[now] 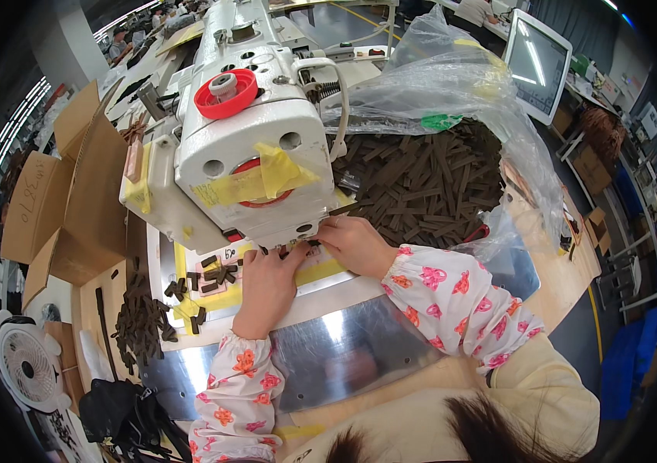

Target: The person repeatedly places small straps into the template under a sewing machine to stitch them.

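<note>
A white sewing machine (247,131) with a red knob and yellow tape stands over a plate with yellow tape. At the needle area my left hand (270,289) has its fingers bent around small dark pieces, partly hidden under the head; what it grips is unclear. Just right of it my right hand (355,247) pinches something too small to make out. Short dark strips (220,274) are scattered left of my fingers, beside a larger pile (139,316). A big heap of longer dark strips (413,181) lies right of the machine in clear plastic (521,154).
An open cardboard box (89,193), a white fan (27,363) and a black bag (112,417) are at left. A metal plate (328,363) edges the wooden table (567,270). A screen (537,65) stands back right. Other people (473,15) are at work behind.
</note>
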`<state>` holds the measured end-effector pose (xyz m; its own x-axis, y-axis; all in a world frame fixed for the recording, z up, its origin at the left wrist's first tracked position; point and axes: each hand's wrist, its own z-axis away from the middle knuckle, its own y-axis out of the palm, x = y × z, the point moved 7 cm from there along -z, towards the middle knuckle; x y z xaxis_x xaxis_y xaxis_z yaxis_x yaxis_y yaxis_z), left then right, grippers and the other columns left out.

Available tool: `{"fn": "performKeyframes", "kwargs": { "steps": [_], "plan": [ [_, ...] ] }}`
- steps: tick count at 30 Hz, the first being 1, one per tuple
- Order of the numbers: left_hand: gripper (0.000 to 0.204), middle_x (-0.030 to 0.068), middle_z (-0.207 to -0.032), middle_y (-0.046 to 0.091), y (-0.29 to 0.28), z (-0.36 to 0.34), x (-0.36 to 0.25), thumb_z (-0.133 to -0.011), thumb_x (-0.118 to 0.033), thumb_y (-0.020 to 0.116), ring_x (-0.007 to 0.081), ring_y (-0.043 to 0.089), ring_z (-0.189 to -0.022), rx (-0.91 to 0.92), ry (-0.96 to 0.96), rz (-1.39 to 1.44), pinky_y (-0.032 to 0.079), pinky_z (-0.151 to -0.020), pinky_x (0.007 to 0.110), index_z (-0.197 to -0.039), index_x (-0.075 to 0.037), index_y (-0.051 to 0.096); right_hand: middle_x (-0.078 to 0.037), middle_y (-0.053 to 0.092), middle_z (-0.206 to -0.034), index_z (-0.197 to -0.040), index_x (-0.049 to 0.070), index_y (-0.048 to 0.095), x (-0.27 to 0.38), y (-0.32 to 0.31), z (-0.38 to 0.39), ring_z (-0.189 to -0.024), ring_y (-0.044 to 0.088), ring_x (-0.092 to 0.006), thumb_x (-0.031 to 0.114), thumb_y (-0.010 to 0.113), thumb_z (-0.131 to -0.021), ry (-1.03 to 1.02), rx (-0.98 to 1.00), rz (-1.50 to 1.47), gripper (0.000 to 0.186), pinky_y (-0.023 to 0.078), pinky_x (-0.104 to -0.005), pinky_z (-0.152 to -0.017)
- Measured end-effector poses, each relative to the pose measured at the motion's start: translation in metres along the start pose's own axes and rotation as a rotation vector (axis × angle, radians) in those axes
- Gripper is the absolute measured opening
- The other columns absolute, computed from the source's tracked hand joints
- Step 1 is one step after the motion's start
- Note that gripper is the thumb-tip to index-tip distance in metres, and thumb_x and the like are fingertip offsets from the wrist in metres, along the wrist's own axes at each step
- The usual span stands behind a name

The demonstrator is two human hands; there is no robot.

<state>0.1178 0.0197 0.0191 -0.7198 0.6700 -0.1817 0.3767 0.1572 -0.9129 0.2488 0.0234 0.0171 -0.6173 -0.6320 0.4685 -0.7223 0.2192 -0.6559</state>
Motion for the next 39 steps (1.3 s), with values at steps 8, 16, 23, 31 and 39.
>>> {"fn": "performKeyframes", "kwargs": {
  "steps": [8, 16, 23, 31, 39],
  "plan": [
    [0.024, 0.0099, -0.077, 0.06, -0.004, 0.007, 0.01, -0.076, -0.001, 0.057, 0.0283, 0.053, -0.074, -0.176, -0.018, 0.25, 0.041, -0.07, 0.038, -0.095, -0.011, 0.067, -0.009, 0.062, -0.084, -0.084, 0.006, 0.065, -0.003, 0.005, 0.006, -0.08, 0.059, -0.0273, 0.005, 0.064, -0.072, -0.099, 0.043, 0.102, 0.013, 0.05, -0.0368, -0.068],
    [0.021, 0.0098, -0.079, 0.061, -0.007, 0.01, 0.012, -0.076, 0.0, 0.058, 0.0278, 0.053, -0.075, -0.182, -0.012, 0.212, 0.041, -0.069, 0.038, -0.093, -0.009, 0.067, -0.01, 0.06, -0.085, -0.08, 0.005, 0.067, 0.005, 0.013, 0.004, -0.084, 0.057, -0.0267, 0.007, 0.061, -0.069, -0.091, 0.084, 0.175, 0.013, 0.05, -0.0355, -0.072],
    [0.025, 0.01, -0.079, 0.061, -0.004, 0.007, 0.01, -0.074, 0.0, 0.059, 0.0269, 0.054, -0.075, -0.174, 0.016, 0.212, 0.041, -0.069, 0.038, -0.095, -0.011, 0.067, -0.011, 0.061, -0.088, -0.078, 0.002, 0.066, 0.003, 0.014, 0.004, -0.088, 0.058, -0.0268, 0.006, 0.058, -0.07, -0.087, 0.131, 0.18, 0.012, 0.05, -0.0351, -0.075],
    [0.039, 0.0121, -0.089, 0.063, 0.0, -0.003, -0.002, -0.073, -0.001, 0.056, 0.0292, 0.057, -0.082, 0.045, 0.02, 0.01, 0.04, -0.075, 0.041, -0.11, -0.015, 0.063, -0.011, 0.059, -0.082, -0.08, 0.003, 0.064, -0.006, 0.014, 0.004, -0.083, 0.058, -0.0278, 0.006, 0.06, -0.07, -0.065, 0.098, 0.133, 0.012, 0.05, -0.0372, -0.073],
    [0.031, 0.0101, -0.076, 0.059, -0.004, 0.006, 0.014, -0.074, -0.003, 0.058, 0.0271, 0.054, -0.077, -0.233, 0.003, 0.115, 0.041, -0.073, 0.039, -0.102, -0.013, 0.066, -0.009, 0.06, -0.081, -0.082, 0.008, 0.067, 0.001, 0.014, 0.001, -0.084, 0.058, -0.0258, 0.008, 0.06, -0.068, -0.1, 0.134, 0.258, 0.016, 0.048, -0.0368, -0.074]
  ]
}}
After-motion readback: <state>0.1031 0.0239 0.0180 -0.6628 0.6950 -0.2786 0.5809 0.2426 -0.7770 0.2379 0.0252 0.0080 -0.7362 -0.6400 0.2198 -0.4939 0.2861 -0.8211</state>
